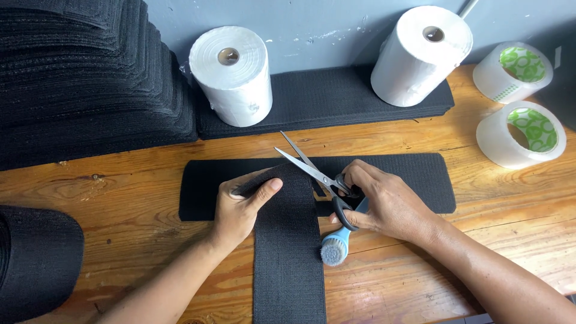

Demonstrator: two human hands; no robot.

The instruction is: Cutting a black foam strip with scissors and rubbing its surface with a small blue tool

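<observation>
Black strip (288, 258) pinned under left hand (240, 207) fingers — right hand (384, 201) fingers grip open scissors (318, 174) above.

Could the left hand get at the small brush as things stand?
Probably yes, but awkwardly. The brush lies beside the black strip, partly under the right hand holding scissors; the left hand must cross that strip.
</observation>
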